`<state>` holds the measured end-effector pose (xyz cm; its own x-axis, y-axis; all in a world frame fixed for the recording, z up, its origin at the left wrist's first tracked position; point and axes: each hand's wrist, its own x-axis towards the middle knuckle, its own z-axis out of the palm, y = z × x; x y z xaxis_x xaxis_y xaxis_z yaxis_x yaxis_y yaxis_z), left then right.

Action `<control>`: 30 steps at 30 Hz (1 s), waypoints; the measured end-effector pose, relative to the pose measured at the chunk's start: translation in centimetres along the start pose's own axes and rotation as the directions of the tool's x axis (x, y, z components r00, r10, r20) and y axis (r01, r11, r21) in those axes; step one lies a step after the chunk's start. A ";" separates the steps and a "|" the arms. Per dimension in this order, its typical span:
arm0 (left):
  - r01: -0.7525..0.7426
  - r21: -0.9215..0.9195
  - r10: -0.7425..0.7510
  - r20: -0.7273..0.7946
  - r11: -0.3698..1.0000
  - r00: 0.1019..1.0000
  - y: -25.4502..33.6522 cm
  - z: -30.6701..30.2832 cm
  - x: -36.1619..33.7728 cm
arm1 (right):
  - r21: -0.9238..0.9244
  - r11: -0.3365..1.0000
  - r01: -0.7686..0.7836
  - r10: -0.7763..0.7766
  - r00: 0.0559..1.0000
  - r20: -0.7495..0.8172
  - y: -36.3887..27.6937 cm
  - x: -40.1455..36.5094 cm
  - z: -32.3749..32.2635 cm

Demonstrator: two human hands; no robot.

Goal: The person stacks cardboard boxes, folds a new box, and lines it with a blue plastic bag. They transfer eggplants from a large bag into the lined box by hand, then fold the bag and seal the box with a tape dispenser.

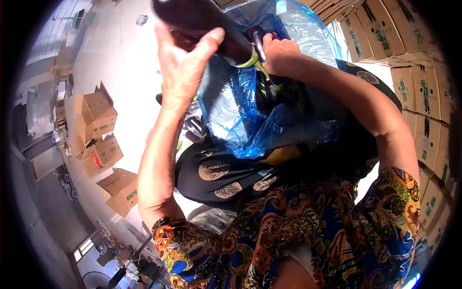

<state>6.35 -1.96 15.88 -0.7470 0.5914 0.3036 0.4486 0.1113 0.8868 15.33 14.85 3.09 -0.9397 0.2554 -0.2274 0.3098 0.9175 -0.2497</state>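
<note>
A large dark purple eggplant [207,29] with a green stem end is held up in my left hand [185,60], its thumb and fingers wrapped around it. My right hand [281,54] is closed near the stem, around a small dark handle-like object [258,42] that I cannot make out fully. Below and around both hands lies a blue plastic bag [236,115], open, with more dark eggplants [281,91] partly visible inside. The bag rests against my lap, over dark patterned trousers.
Stacked cardboard boxes [421,91] stand along the right side. Several open cardboard boxes [98,115] sit on the pale floor at the left. A fan [98,279] is at the lower left. Crumpled clear plastic [211,220] lies beside my left knee.
</note>
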 end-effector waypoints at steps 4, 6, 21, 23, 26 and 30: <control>0.063 0.103 -0.082 0.191 0.993 0.978 -4.2 1.6 -1.3 | -0.011 1.000 -0.009 0.009 0.999 -0.047 0.0 -0.6 0.2; 0.185 0.081 -0.200 0.253 0.979 0.947 -6.3 2.4 -2.0 | -0.039 0.999 0.012 -0.015 0.997 -0.081 0.1 -0.7 0.4; 0.310 0.097 -0.325 0.255 0.946 0.911 -3.4 2.0 -0.6 | 0.011 0.998 0.066 -0.064 0.994 -0.093 0.8 -0.1 1.6; 0.479 0.027 -0.467 0.275 0.878 0.840 -6.7 3.0 -1.9 | 0.019 0.994 0.106 -0.103 0.987 -0.125 1.3 -0.2 1.8; 0.666 0.009 -0.631 0.330 0.745 0.702 -7.1 2.7 -1.4 | 0.068 0.994 0.091 -0.088 0.995 -0.041 1.2 -0.2 1.0; 0.571 0.290 -0.640 0.358 0.768 0.680 -7.3 3.6 -0.9 | 0.070 0.993 0.094 -0.091 0.995 -0.040 1.1 -0.1 1.1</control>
<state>5.53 -0.44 7.86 -0.6195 0.6165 -0.4860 0.0603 0.6546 0.7536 15.99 15.51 1.77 -0.9691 0.1827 -0.1658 0.2296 0.9139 -0.3347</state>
